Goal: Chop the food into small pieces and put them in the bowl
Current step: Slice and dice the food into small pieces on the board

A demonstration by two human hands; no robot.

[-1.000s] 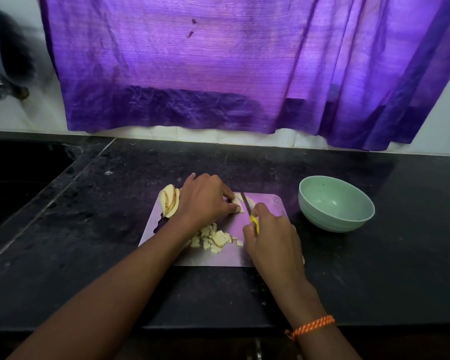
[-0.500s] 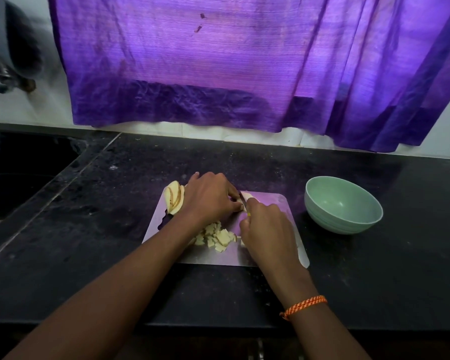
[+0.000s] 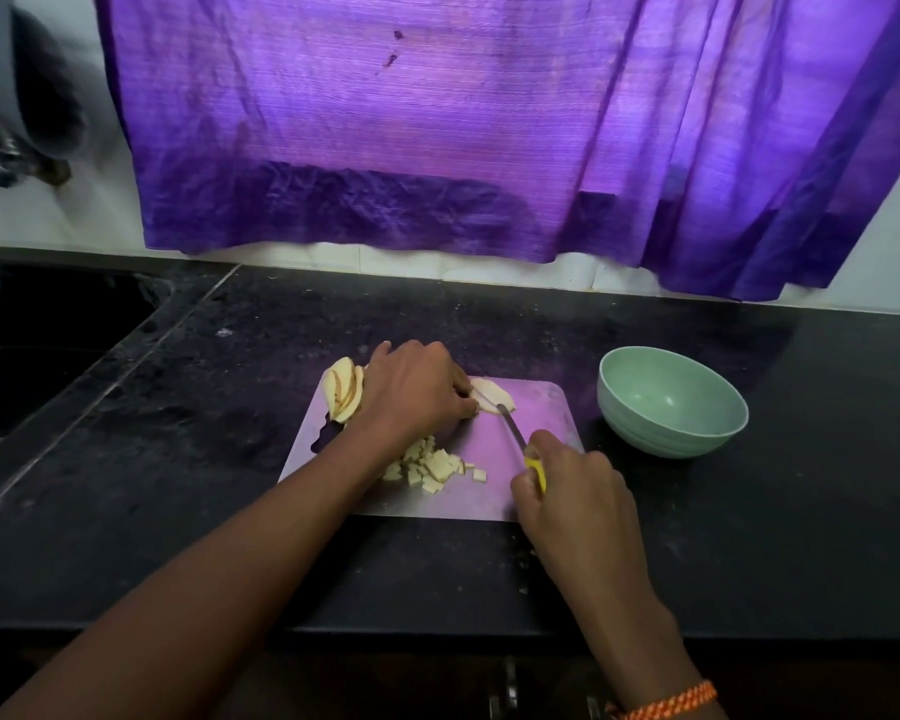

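A pale cutting board (image 3: 546, 439) lies on the black counter. My left hand (image 3: 417, 389) holds down a pale food slice (image 3: 494, 394) at the board's far edge with curled fingers. My right hand (image 3: 572, 491) grips the yellow handle of a small knife (image 3: 513, 428), whose blade tip rests on that slice. A heap of small chopped cubes (image 3: 432, 465) lies mid-board, beside my left wrist. A stack of uncut slices (image 3: 343, 389) sits at the board's far left corner. The green bowl (image 3: 671, 407) stands empty to the right of the board.
A purple curtain (image 3: 489, 137) hangs over the wall behind the counter. A dark sink (image 3: 32, 345) is set into the counter at the left, with a metal tap (image 3: 1, 163) above it. The counter's front edge (image 3: 437, 631) runs below my forearms.
My right hand has drawn back toward me, pulling the knife so the blade now shows. My left hand stays on the slice.
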